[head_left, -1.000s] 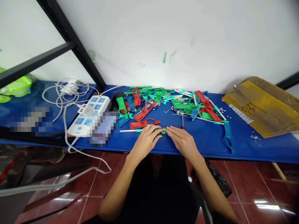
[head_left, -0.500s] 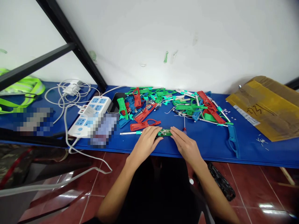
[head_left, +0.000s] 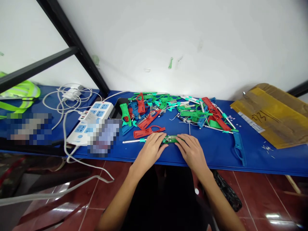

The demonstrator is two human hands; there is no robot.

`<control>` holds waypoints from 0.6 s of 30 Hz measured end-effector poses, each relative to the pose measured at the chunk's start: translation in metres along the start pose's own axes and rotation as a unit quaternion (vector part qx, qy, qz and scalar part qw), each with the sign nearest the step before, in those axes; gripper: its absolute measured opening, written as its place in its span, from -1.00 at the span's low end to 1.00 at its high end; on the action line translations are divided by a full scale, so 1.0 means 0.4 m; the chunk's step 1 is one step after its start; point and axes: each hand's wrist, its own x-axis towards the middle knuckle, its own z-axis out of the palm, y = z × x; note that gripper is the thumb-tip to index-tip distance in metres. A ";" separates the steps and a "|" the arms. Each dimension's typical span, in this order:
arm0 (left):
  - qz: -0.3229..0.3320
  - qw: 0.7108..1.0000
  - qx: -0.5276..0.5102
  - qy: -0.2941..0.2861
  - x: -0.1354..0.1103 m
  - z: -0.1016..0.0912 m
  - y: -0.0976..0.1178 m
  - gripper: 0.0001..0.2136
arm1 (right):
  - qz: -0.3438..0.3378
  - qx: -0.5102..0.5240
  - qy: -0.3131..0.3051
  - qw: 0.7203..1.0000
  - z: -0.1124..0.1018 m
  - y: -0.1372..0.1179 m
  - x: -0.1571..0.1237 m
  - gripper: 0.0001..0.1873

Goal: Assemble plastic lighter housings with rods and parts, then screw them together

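An opened green stick lighter (head_left: 171,139) lies at the table's front edge, its insides facing up and its metal tube (head_left: 131,141) pointing left. My left hand (head_left: 151,147) is closed around its left part, near the tube. On the other end, my right hand (head_left: 192,150) grips with bent fingers; they hide that end. A thin metal shaft (head_left: 189,129) stands out just beyond my right fingers. Behind my left hand is a red lighter shell (head_left: 144,132). Farther back lies a pile of green, red and blue lighter parts (head_left: 196,113) with metal tubes.
A white power strip (head_left: 92,120) with cables and a blurred phone-like object (head_left: 104,138) are on the left. A taped cardboard box (head_left: 276,115) sits at the right, near small white bits (head_left: 267,148). One blue shell (head_left: 238,149) reaches the front edge.
My right hand has shifted slightly and now covers the red handle at the shaft's near end. Both hands stay on the green lighter. The whole view has moved a little.
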 end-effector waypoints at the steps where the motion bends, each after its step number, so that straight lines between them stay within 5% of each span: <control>1: -0.006 1.000 -0.004 0.011 -0.001 0.000 0.001 -0.61 | 0.001 -0.004 0.001 1.000 0.001 0.000 0.000 -0.70; 7: 0.008 0.999 0.019 0.035 -0.001 0.002 0.011 -0.75 | -0.028 -0.015 -0.031 0.999 0.004 0.001 0.007 -0.62; 18: -0.018 0.999 0.019 0.027 0.001 0.000 0.008 -0.70 | -0.091 -0.009 -0.078 0.993 0.014 0.023 0.003 -0.43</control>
